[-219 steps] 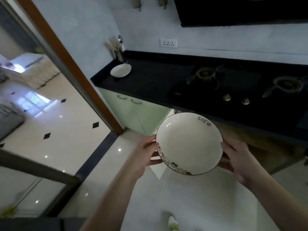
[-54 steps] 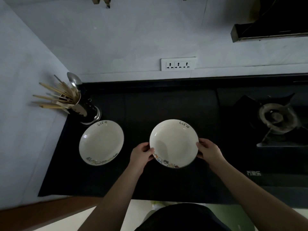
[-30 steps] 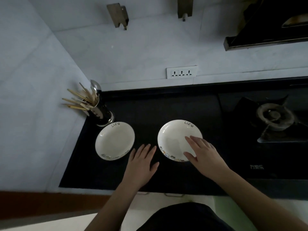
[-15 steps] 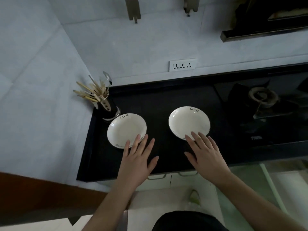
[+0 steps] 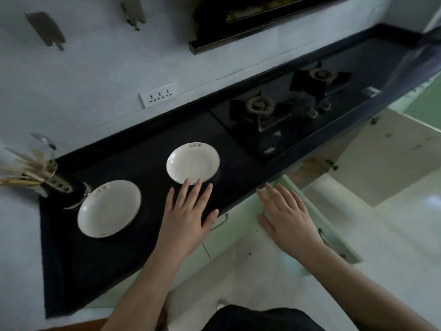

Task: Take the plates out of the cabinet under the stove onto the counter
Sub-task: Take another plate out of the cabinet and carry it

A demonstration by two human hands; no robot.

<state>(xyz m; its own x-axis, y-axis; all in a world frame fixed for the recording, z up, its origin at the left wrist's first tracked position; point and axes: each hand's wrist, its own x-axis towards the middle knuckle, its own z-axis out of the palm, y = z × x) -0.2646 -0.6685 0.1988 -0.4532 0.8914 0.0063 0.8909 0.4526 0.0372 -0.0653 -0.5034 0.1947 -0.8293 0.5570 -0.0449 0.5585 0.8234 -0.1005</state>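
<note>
Now both hands flat and empty; open cabinet door (image 5: 381, 154) lies off to the right.
Right hand (image 5: 286, 216) sits nearer it; left hand (image 5: 188, 211) hovers over desk (image 5: 100, 263) beside two plates (image 5: 192, 162).

2 round white ceramic plates, shallow, thin dark rim, "Life" lettered near the far edge of each. Both flat and right side up on the black counter (image 5: 114, 254), well apart, not stacked. Left plate (image 5: 109, 208): near the counter's left end. Right plate (image 5: 192, 162): further back, between the left plate and the black gas stove (image 5: 281, 115). Cabinet door (image 5: 386, 158) under the stove hangs open; cabinet interior not visible.
</note>
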